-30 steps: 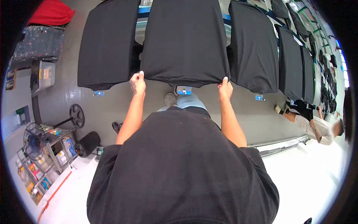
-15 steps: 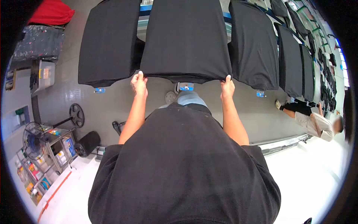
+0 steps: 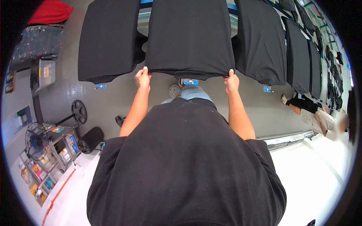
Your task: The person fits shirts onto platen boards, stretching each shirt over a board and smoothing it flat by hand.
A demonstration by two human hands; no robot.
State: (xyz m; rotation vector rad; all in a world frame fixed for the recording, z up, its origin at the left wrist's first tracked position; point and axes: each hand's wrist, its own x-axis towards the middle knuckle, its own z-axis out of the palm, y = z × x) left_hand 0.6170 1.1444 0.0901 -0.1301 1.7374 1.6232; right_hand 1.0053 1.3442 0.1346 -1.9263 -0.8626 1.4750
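While a smooth black cloth panel (image 3: 107,41) is lying left of the wide, rectangular, black middle cloth panel (image 3: 190,37), the left hand (image 3: 143,80) is pinching the latter's near-left corner; a small, rectangular blue fitting (image 3: 190,81) is showing beneath its hem; the right hand (image 3: 232,81) is pinching its near-right corner; a wrinkled black cloth panel (image 3: 261,41) is lying to its right.

I can read no words, brands or numbers from here; the label (image 3: 46,72) on the bin (image 3: 48,80) and the mark (image 3: 190,82) on the blue tab (image 3: 195,82) are too small.
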